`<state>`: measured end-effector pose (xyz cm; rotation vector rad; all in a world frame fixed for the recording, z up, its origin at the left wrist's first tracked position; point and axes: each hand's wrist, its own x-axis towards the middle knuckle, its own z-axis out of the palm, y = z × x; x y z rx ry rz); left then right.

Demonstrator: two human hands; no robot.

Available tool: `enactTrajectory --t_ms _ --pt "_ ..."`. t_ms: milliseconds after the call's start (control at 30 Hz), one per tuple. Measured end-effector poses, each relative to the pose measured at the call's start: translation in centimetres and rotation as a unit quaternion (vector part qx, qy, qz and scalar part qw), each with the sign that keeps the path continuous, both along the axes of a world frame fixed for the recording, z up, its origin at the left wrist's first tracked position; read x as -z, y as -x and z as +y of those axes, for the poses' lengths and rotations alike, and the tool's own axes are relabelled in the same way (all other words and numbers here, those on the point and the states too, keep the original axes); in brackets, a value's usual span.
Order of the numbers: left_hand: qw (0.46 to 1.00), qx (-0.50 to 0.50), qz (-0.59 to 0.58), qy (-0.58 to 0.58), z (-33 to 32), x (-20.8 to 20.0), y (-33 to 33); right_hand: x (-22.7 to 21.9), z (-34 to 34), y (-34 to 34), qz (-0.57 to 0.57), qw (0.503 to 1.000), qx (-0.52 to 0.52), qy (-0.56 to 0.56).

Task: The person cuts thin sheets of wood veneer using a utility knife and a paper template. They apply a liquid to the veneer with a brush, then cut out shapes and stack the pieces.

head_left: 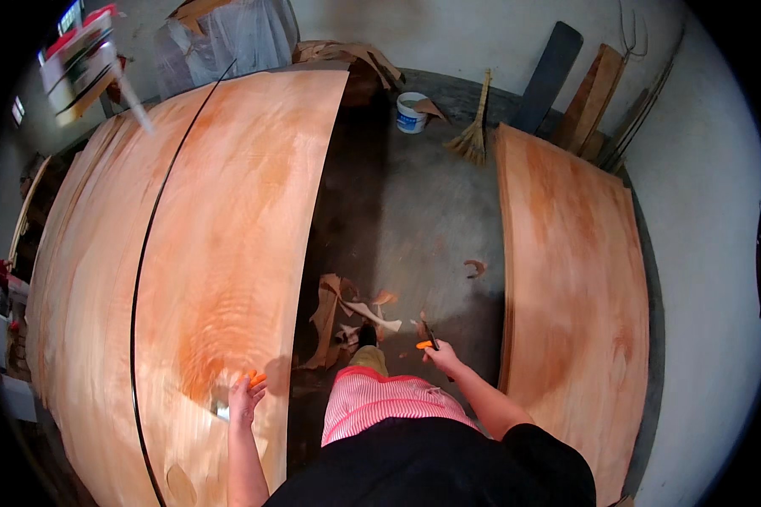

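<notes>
My left hand [243, 402] is closed on a small bright orange object [254, 379] above the near part of a wide wood veneer sheet [254, 186]. A pale, shiny patch [222, 411] shows beside that hand; I cannot make out whether it belongs to what I hold. My right hand [441, 357] grips a slim orange-and-black hand tool [429, 341] over the floor gap between two veneer stacks. Its dark end points away from me. A long black strip [147, 245] runs lengthwise across the left stack.
On the right lies a second veneer stack [575, 279]. Torn veneer scraps [334, 308] litter the floor by my foot. Farther off are a white bucket [411, 114], a straw broom [473, 139] and boards leaning on the wall [588, 97]. A blurred red-and-white object [80, 68] hangs at upper left.
</notes>
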<state>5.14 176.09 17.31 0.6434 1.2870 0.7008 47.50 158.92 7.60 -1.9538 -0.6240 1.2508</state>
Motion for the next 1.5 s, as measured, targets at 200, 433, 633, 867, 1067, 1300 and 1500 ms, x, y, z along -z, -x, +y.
enactTrajectory --t_ms 200,433,633,867,1067,1300,1500 --pt "0.997 0.070 0.010 0.031 11.7 1.7 -12.7 0.6 9.7 -7.9 0.017 0.999 -0.028 -0.022" --pt "0.952 0.303 0.028 -0.041 25.4 -0.6 -33.6 -0.4 15.9 -17.8 -0.014 0.997 0.059 -0.039" --pt "0.849 0.484 0.097 -0.190 34.5 -0.3 -49.8 -0.8 23.8 -29.0 0.009 0.986 0.164 0.036" --pt "0.857 0.452 0.174 -0.176 46.0 2.5 -59.5 1.7 35.9 -47.6 0.006 0.986 0.162 0.028" --pt "0.876 0.394 0.249 -0.128 52.0 3.9 -63.4 -0.3 47.2 -59.3 -0.035 0.995 0.072 0.062" --pt "0.881 0.396 0.260 -0.016 59.7 8.4 -71.5 3.1 60.4 -68.6 -0.042 0.993 -0.023 0.106" --pt "0.808 0.484 0.328 -0.064 70.4 13.9 -81.5 5.8 70.3 -77.2 -0.026 0.987 -0.058 0.150"
